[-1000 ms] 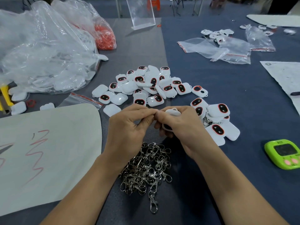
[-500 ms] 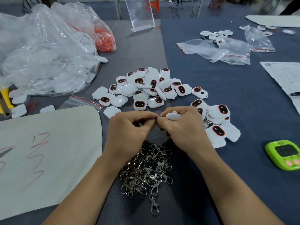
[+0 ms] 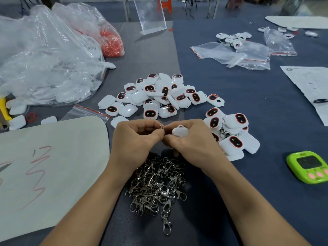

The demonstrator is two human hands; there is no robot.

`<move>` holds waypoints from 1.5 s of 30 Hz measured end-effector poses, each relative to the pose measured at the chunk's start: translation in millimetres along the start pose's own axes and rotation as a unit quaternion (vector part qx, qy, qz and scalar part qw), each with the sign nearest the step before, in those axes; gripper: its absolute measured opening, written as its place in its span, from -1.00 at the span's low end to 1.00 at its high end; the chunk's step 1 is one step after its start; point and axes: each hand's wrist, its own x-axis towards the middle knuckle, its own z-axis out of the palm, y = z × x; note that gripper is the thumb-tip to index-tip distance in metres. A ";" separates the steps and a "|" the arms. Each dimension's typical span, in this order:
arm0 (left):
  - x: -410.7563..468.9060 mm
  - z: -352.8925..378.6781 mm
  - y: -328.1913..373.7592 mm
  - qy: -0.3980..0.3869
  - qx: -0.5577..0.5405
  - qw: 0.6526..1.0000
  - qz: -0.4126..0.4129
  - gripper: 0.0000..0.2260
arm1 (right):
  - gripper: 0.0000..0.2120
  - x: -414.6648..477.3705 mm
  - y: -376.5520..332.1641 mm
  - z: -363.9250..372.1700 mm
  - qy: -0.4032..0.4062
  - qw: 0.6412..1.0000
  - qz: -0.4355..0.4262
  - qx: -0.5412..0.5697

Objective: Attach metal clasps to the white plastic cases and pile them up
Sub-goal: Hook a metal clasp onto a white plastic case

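My left hand pinches a tiny metal clasp. My fingers hide most of it, so I only see a shiny bit. My right hand grips a white case, and only its top end with the loop pokes out. My hands touch at the fingertips.

My arms cover part of the heap of clasps near me. Behind my hands sits a pile of cases. A smaller pile lies at my right.

The picture's edge cuts off the green timer. The big plastic bag is too cloudy to see into. The table has a dark blue cloth.
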 end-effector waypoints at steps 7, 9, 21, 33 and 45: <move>-2.3 1.0 1.3 -0.006 0.064 0.998 0.020 -0.85 | -0.85 -0.6 -2.0 -4.5 0.079 0.996 -0.006 -0.030; -3.7 1.2 2.5 -0.022 0.066 0.997 0.021 -0.84 | -0.85 -2.1 -2.0 -5.0 0.095 0.992 -0.028 -0.075; 0.8 -3.2 0.6 0.034 0.075 0.996 0.030 -0.76 | -0.84 1.4 -5.5 -7.6 0.108 0.990 0.042 0.083; 0.6 -1.3 0.6 0.010 0.043 0.999 0.031 -0.80 | -0.82 0.1 -8.3 -10.2 0.048 0.984 0.077 0.156; 6.2 -28.3 9.4 -0.093 0.261 0.960 0.028 -0.93 | -0.85 2.8 1.5 -9.2 0.066 0.991 0.035 -0.110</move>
